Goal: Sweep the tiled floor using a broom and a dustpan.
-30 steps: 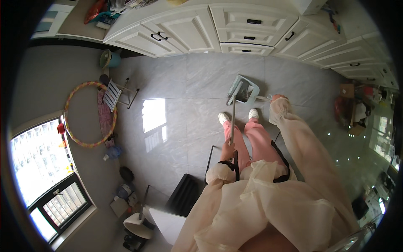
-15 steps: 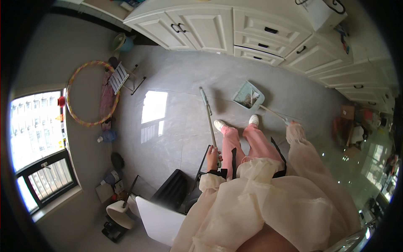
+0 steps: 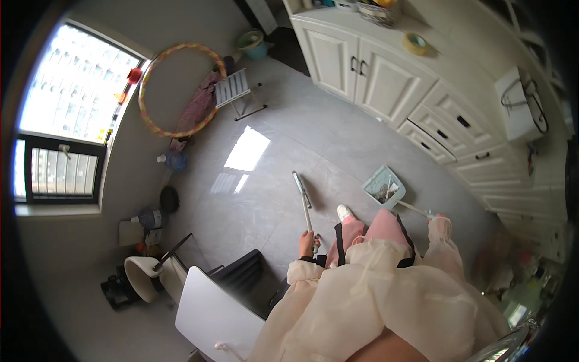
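My left hand is closed round the pole of a long-handled broom. Its narrow, pale bar-like head rests on the grey floor ahead of my feet. At the right, my right hand grips the handle end of a light green dustpan. The pan lies low at the floor, its tray holding dark debris and some pale scraps. A gap of bare floor separates the broom head from the pan. One white shoe shows between the two tools; the other is hidden.
White cabinets line the far right. A folding stool, a hula hoop and a bucket stand by the left wall. Close at my left are a white tabletop and a black chair.
My view has turned left, so the cabinets and stool sit further right. The broom head is lower in view and angled differently. Both hands keep their holds.
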A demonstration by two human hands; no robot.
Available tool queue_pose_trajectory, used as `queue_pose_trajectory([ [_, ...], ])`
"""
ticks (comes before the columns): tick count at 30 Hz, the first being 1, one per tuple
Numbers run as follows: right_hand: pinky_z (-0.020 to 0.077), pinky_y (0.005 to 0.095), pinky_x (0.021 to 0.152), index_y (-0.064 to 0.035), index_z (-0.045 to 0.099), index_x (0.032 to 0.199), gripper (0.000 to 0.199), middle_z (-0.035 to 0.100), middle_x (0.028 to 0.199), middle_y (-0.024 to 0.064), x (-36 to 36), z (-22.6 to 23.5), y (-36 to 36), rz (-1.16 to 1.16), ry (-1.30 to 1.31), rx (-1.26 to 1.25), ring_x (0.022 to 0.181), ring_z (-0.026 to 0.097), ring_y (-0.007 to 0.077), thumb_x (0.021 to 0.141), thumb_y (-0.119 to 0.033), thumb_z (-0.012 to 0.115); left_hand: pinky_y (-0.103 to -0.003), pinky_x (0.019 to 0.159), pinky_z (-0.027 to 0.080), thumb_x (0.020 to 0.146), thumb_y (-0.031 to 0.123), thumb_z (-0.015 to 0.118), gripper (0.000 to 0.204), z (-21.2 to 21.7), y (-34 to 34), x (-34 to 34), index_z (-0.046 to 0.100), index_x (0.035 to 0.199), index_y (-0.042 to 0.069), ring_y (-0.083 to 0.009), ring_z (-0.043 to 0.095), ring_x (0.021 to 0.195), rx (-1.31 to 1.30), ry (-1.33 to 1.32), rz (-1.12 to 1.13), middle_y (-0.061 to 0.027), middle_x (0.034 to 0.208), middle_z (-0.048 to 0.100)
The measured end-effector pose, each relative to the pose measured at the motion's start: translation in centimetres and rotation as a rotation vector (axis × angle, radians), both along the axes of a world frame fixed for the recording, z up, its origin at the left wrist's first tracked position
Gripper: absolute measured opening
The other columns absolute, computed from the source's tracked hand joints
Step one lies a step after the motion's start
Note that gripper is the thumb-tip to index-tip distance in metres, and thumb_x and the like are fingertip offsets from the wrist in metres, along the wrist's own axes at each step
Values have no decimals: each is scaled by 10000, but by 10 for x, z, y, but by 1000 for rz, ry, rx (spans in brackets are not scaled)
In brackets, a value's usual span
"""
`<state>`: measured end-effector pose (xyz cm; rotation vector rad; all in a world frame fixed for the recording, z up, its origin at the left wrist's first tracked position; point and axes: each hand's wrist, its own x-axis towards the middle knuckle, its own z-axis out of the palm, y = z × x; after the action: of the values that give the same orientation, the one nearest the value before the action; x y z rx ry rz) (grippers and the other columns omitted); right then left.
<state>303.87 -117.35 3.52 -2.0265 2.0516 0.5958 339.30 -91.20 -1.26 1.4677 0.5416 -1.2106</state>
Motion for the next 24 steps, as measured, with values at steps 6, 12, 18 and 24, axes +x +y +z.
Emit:
queue_pose_trajectory([
  [6, 423, 404, 669, -35, 569, 814, 280, 554, 846, 174, 98, -1, -41, 16, -226, -40, 793, 539, 329, 723, -299, 551, -237, 327, 355, 780, 101, 425, 205, -6, 17, 28, 400, 962, 9, -112, 387, 375, 74, -134, -55, -71, 601, 437],
  [12, 419, 392, 674, -30, 564, 831, 287, 549, 856, 180, 227, 10, -92, 162, -275, -36, 793, 533, 333, 724, -296, 556, -247, 341, 359, 790, 119, 449, 503, 19, -15, 81, 247, 1244, 39, -110, 400, 393, 152, -128, -106, -66, 602, 452],
  [18, 418, 380, 671, -6, 555, 842, 304, 545, 841, 202, 349, 7, -156, 113, -372, -28, 798, 531, 337, 716, -282, 572, -244, 349, 356, 791, 128, 461, 471, 40, -94, 178, 296, 1225, 44, -109, 407, 404, 185, -139, -141, -58, 607, 466],
  [24, 417, 368, 708, 28, 550, 883, 348, 546, 892, 220, 464, 38, -234, 64, -446, -1, 844, 531, 329, 721, -280, 567, -243, 345, 353, 790, 141, 469, 464, 66, -205, 306, 313, 1217, 44, -103, 403, 399, 146, -189, -199, -54, 612, 469],
])
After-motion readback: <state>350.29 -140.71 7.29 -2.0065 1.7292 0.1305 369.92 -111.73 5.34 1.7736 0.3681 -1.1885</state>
